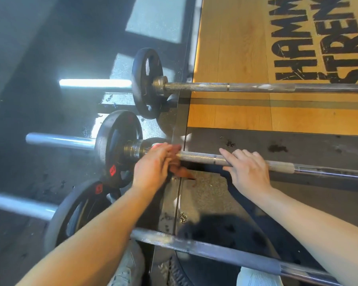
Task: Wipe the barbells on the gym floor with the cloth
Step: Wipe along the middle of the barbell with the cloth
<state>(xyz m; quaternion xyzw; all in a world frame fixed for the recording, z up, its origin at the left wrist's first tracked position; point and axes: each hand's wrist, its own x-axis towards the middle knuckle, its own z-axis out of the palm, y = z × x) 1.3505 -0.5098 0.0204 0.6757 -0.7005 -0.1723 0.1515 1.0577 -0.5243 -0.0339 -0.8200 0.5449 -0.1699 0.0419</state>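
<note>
Gym floor seen from above. Dark speckled rubber floor (204,188) meets a pale wooden lifting platform (235,48), and sunlight falls in patches on the left. Three barbells lie side by side: the far barbell (256,87) crosses the platform, the middle barbell (202,156) lies on the rubber just below the platform's edge, and the near barbell (215,249) lies closest to the person's pale shoes (128,265).

The platform bears cropped black lettering (318,48), readable as "HAMM" and "STREN". Red labels (112,170) on the black plates (112,141) are too small to read.

The left grip (153,168), a blurred bare hand, is curled over a brownish cloth (182,172) on the middle barbell's shaft beside the collar; a corner of the cloth hangs below. The right grip (248,172) rests on the same shaft further right, its fingers spread and nearly straight across the knurling.
</note>
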